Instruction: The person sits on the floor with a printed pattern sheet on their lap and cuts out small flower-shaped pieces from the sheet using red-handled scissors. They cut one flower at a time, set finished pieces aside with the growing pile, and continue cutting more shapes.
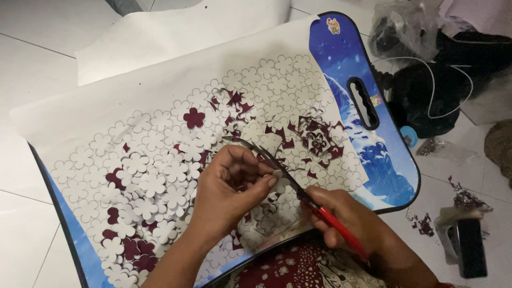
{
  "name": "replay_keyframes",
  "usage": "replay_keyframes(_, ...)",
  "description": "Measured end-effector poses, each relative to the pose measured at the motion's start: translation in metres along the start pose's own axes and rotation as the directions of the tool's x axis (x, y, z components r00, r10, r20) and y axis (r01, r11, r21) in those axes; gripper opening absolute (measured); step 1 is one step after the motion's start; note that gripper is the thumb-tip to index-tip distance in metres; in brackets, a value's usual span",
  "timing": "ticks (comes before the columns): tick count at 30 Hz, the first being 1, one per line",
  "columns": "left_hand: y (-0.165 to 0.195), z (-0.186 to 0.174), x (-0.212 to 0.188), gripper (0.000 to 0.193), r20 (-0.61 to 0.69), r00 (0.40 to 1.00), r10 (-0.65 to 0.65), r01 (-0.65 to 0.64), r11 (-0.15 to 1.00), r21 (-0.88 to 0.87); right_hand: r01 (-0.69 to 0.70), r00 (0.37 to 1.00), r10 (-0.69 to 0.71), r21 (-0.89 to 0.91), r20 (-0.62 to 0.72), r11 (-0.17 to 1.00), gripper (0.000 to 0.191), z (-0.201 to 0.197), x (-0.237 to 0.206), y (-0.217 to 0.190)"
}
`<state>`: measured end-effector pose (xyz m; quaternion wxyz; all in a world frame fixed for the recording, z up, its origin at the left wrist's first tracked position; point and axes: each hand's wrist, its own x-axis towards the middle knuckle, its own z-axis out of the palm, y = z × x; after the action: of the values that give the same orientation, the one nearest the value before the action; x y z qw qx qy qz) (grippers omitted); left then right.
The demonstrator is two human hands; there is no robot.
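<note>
White paper sheet [160,69], large and printed with flower outlines, lies over a blue board [373,154] with a handle slot, on the tiled floor. Many white cut-out flowers [154,184] lie in a heap on the left part of the sheet, mixed with dark red flowers [194,117] and dark red scraps [314,138]. The left hand [229,192] pinches a small white paper piece [277,175] between its fingers. The right hand [352,216] is closed around the red handles of the scissors [298,189], and their blades are at this piece.
</note>
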<state>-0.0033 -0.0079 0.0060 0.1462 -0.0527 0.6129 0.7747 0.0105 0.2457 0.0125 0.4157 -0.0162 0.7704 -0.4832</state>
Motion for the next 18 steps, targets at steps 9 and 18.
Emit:
replay_keyframes(9, 0.011, -0.004, 0.002, 0.03, -0.011, 0.99, -0.14, 0.14, 0.989, 0.046, 0.201, 0.978, -0.197, -0.065, 0.061, 0.977, 0.103, -0.009, 0.002, 0.01)
replay_keyframes(18, 0.018, -0.008, 0.005, 0.031, -0.01, 0.983, -0.186, 0.186, 0.981, 0.061, 0.24, 0.971, -0.235, -0.158, 0.049, 0.958, 0.099, -0.014, 0.002, 0.017)
